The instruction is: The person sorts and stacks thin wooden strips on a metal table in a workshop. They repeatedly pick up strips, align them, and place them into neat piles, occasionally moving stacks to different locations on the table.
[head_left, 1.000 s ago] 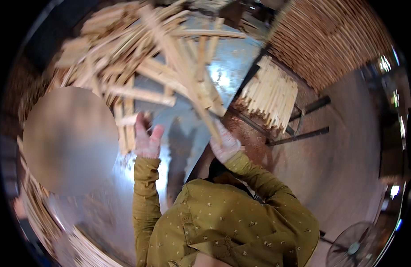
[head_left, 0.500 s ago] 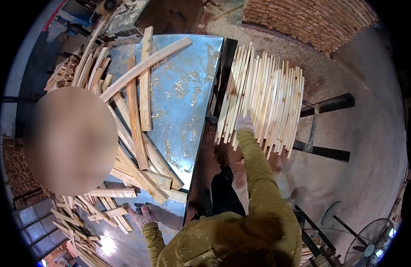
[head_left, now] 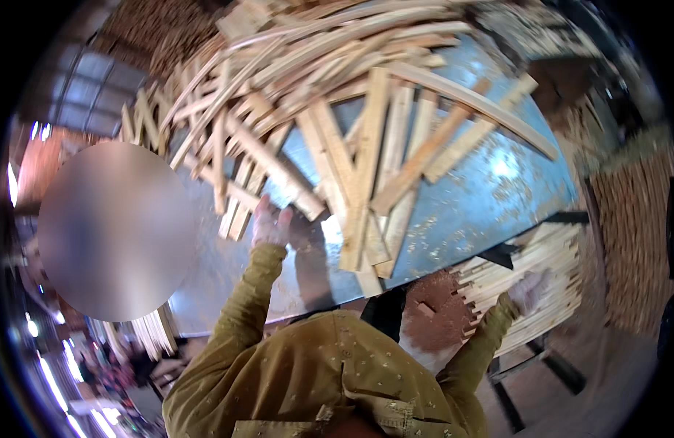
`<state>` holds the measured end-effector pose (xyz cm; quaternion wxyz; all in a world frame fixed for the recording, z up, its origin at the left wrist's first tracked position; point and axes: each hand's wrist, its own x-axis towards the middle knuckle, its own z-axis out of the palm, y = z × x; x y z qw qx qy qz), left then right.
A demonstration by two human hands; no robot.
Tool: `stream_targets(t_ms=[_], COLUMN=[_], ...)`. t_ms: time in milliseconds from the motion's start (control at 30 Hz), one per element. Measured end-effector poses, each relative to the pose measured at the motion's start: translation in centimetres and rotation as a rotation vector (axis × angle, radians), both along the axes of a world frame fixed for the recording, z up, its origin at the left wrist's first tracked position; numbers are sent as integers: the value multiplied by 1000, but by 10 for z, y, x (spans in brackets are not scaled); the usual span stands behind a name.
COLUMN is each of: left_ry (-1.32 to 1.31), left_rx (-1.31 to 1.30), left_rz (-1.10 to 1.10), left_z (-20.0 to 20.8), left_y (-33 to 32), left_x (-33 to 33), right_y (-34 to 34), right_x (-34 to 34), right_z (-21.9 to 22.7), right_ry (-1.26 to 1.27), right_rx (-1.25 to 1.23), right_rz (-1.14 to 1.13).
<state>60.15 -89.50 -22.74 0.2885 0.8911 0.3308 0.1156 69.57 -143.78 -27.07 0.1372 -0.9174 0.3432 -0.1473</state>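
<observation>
My left hand (head_left: 270, 225) is raised over the blue metal table (head_left: 453, 248), fingers apart and nothing in them. Just beyond its fingertips lie the ends of short wooden strips (head_left: 278, 171), and I cannot tell whether it touches them. Off to the right, my right hand (head_left: 529, 293) is over a flat row of pale wooden strips (head_left: 490, 283) beside the table. Motion smears its fingers, so their grip does not show. Longer loose strips (head_left: 366, 168) lie crossed on the table ahead of me.
A heap of curved wooden strips (head_left: 351, 33) covers the table's far side. The row at right rests on a dark metal stand (head_left: 563, 371). Reddish sawdust (head_left: 432, 310) lies on the floor between table and stand. A large stack of wood (head_left: 632, 233) stands at far right.
My view has swung left, bringing the heap of strips ahead. My left hand has come forward to the short strips' ends. My right hand is still over the row of strips.
</observation>
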Motion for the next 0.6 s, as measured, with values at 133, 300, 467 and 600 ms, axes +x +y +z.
stream_targets(t_ms=[133, 300, 467, 600], left_ry=[-189, -574, -270, 324], left_rx=[-98, -330, 384, 382], left_rz=[45, 109, 104, -14], left_z=[-25, 9, 42, 11], left_y=[92, 151, 328, 407], left_x=[-28, -22, 1, 37], right_y=[209, 394, 443, 369], right_x=[20, 11, -18, -57], right_z=[66, 49, 101, 75], right_ry=[-288, 85, 647, 119], right_rx=[-411, -316, 152, -49], right_rz=[331, 788, 753, 1013])
